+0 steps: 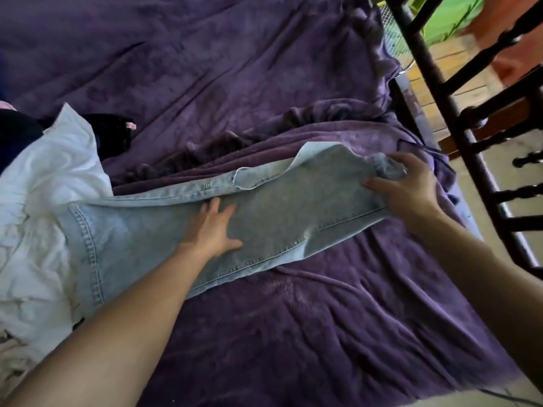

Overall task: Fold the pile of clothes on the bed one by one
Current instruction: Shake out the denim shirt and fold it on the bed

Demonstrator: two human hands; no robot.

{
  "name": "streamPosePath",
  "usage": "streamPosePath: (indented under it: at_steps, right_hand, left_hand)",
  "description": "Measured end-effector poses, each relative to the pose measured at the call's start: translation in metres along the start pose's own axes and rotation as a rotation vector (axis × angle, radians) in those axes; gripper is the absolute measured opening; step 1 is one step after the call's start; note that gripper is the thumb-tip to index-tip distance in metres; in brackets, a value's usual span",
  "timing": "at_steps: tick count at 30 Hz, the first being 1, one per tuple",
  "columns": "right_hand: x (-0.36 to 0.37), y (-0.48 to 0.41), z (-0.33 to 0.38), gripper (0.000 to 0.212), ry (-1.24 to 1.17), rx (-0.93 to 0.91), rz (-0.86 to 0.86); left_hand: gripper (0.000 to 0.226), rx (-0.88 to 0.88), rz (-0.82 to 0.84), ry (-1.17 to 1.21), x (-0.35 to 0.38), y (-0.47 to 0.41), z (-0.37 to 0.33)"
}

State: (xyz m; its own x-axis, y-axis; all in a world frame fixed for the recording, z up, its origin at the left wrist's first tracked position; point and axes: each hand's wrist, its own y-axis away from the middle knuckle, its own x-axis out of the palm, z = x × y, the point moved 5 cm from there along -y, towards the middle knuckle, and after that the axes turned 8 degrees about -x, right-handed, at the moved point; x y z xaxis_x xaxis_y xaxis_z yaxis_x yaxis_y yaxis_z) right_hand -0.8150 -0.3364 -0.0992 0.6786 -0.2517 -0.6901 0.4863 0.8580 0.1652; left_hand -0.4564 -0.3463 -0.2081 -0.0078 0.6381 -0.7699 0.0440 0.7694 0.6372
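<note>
A pair of light blue jeans (282, 212) lies stretched left to right across the purple blanket (323, 333), its legs laid one over the other. My left hand (213, 230) presses flat on the middle of the jeans with fingers spread. My right hand (405, 183) rests on the right end of the jeans, fingers over a bunched bit of denim there. The left end of the jeans lies on a white garment (50, 183) in the pile at the left.
Dark clothes (111, 133) lie behind the white garment at the left edge. A dark wooden bed frame (458, 136) with rails runs down the right side, floor beyond it. The purple blanket spreads wrinkled over the far bed.
</note>
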Motion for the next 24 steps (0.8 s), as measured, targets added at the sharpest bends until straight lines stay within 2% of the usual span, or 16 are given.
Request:
streamPosePath:
  at_steps: [2, 4, 7, 12, 15, 16, 17, 19, 20, 22, 24]
  right_hand:
    - [0.011, 0.024, 0.058, 0.054, 0.031, -0.209, 0.042]
    - [0.039, 0.055, 0.105, 0.056, 0.104, -0.402, 0.137]
    - [0.11, 0.102, 0.146, 0.059, 0.197, -0.605, 0.408]
    - [0.217, 0.162, 0.144, 0.049, 0.376, -0.672, 0.779]
    - [0.241, 0.18, 0.131, 0.054, 0.319, -0.679, 0.982]
    - [0.236, 0.178, 0.128, 0.053, 0.233, -0.684, 0.959]
    - [0.224, 0.17, 0.125, 0.049, 0.135, -0.689, 0.859]
    - [0.186, 0.137, 0.11, 0.043, 0.012, -0.674, 0.496]
    - [0.165, 0.117, 0.095, 0.042, 0.012, -0.622, 0.322]
    - [0.133, 0.077, 0.055, 0.045, 0.1, -0.39, 0.134]
    - [0.126, 0.053, 0.011, 0.059, 0.101, -0.033, 0.208]
  left_hand:
    - [0.075, -0.071, -0.052, 0.045, -0.005, 0.011, 0.024]
    - [0.061, -0.145, -0.082, 0.124, -0.009, 0.022, 0.055]
    - [0.048, -0.271, -0.116, 0.238, -0.012, 0.043, 0.105]
    - [0.043, -0.452, -0.127, 0.322, 0.002, 0.074, 0.17]
    - [0.04, -0.502, -0.133, 0.405, 0.013, 0.08, 0.179]
    - [0.039, -0.521, -0.139, 0.454, 0.015, 0.08, 0.176]
    - [0.037, -0.53, -0.157, 0.497, 0.015, 0.08, 0.169]
    - [0.038, -0.454, -0.252, 0.529, 0.008, 0.08, 0.143]
    - [0.04, -0.341, -0.33, 0.503, 0.003, 0.081, 0.122]
    - [0.046, -0.017, -0.483, 0.413, -0.004, 0.084, 0.067]
    - [0.048, 0.198, -0.503, 0.312, 0.005, 0.086, 0.025]
